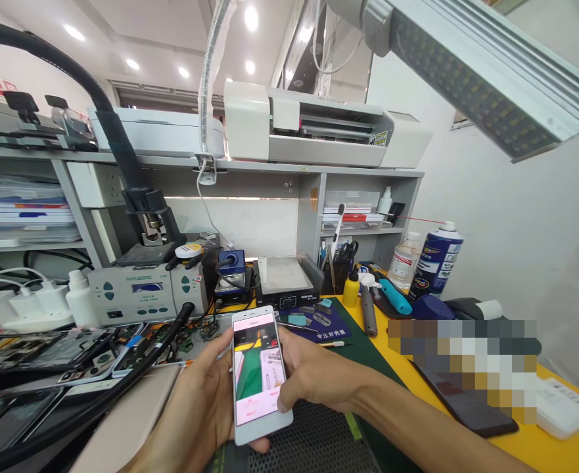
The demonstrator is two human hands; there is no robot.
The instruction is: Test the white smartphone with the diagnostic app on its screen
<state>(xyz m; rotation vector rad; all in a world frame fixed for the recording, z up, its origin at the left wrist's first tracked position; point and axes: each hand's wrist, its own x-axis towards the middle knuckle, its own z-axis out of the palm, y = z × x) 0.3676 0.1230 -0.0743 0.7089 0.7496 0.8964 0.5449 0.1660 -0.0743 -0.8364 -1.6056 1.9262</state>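
A white smartphone (255, 364) is held upright and slightly tilted in front of me, with its screen lit. On the screen are a green surface, some yellow and pink-white areas, and small text I cannot read. My left hand (209, 387) is closed round the phone's left side, with fingers passing behind it. At the right edge, my right hand (313, 371) grips the phone, and its thumb touches the lower right of the screen. The other right fingers are mostly hidden behind the phone. Below lies a dark perforated mat (319, 437).
Opened phones and circuit boards (37, 358) crowd the left, crossed by a black hose (136, 387). A soldering station (146, 292) and a heating plate (286, 279) stand behind. To the right are a blue spray can (437, 263), a yellow bottle (351, 290) and a dark phone (466, 397).
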